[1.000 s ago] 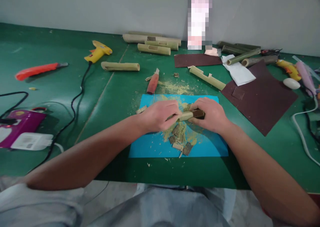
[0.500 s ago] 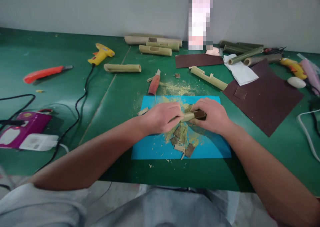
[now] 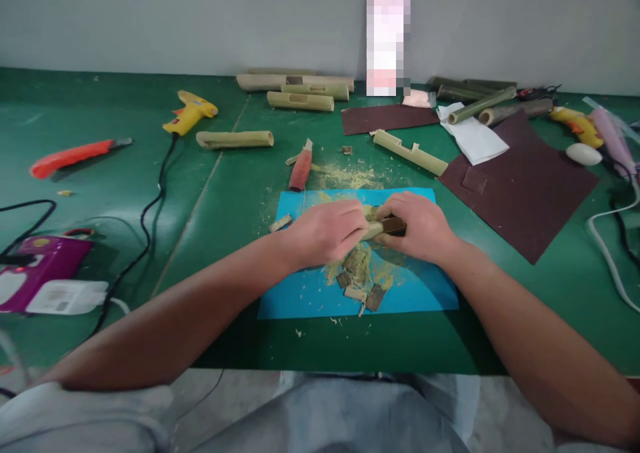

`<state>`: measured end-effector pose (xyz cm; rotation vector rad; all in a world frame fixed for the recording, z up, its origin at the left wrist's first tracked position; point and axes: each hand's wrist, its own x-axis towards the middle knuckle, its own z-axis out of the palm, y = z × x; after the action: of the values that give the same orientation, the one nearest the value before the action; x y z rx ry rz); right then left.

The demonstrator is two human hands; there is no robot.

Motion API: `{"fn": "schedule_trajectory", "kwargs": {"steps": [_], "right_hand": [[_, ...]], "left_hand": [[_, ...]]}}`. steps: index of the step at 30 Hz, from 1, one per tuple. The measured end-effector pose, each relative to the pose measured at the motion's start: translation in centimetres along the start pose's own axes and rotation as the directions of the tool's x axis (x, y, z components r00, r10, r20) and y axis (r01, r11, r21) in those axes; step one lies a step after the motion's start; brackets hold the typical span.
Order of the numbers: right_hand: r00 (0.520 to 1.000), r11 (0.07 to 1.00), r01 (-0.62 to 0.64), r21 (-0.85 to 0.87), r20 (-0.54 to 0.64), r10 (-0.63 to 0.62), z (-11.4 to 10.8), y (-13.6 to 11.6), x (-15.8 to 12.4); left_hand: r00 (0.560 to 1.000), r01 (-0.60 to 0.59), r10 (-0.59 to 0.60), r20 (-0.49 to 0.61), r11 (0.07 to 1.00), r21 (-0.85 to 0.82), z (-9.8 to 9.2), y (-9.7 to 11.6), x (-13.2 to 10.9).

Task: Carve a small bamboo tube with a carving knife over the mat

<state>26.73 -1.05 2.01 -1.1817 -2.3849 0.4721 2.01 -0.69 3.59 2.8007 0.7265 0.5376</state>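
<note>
Over a blue sheet (image 3: 295, 300) my left hand (image 3: 330, 230) grips a short pale bamboo piece (image 3: 373, 230), its fingers closed round one end. Pressed against the other end is a small folded piece of dark brown sandpaper (image 3: 394, 225), pinched in my right hand (image 3: 417, 223). The fingers hide much of the bamboo. Below the hands, bamboo chips (image 3: 375, 298) and yellowish dust lie on the sheet. A red-handled knife (image 3: 301, 168) rests just beyond the sheet, its blade pointing away. To the right of the knife lies a notched bamboo tube (image 3: 410, 153).
On the green table (image 3: 225, 340) are an orange cutter (image 3: 75, 158), a yellow glue gun (image 3: 190, 112) with a black cord, and a purple power box (image 3: 60, 266) at left. Large brown sandpaper (image 3: 525, 200), a white paper (image 3: 473, 133) and several bamboo tubes (image 3: 300, 101) lie farther back.
The view has shifted slightly, so the table things appear a little farther left. Both hands keep their hold on the bamboo and sandpaper, with little visible movement.
</note>
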Motion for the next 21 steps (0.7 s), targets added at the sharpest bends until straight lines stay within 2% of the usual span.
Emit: {"fn": "schedule_trajectory", "kwargs": {"steps": [7,11,15,21], "right_hand": [[1.000,1.000,-0.008,-0.008,0.011,0.009,-0.03,-0.06,0.03],[1.000,1.000,0.004,0.003,0.011,-0.004,0.02,-0.02,0.05],[1.000,1.000,-0.011,-0.015,0.012,0.011,0.02,-0.01,0.06],[1.000,1.000,0.004,-0.007,0.023,-0.004,0.04,0.05,0.06]], "left_hand": [[1.000,0.023,-0.022,0.020,0.999,-0.045,-0.23,0.13,0.29],[0.998,-0.006,0.006,0.069,1.000,-0.001,-0.29,0.37,0.45],[0.998,0.030,-0.031,0.057,0.999,0.028,-0.39,0.22,0.62],[0.999,-0.008,0.008,0.049,1.000,0.005,-0.33,0.35,0.59]]}}
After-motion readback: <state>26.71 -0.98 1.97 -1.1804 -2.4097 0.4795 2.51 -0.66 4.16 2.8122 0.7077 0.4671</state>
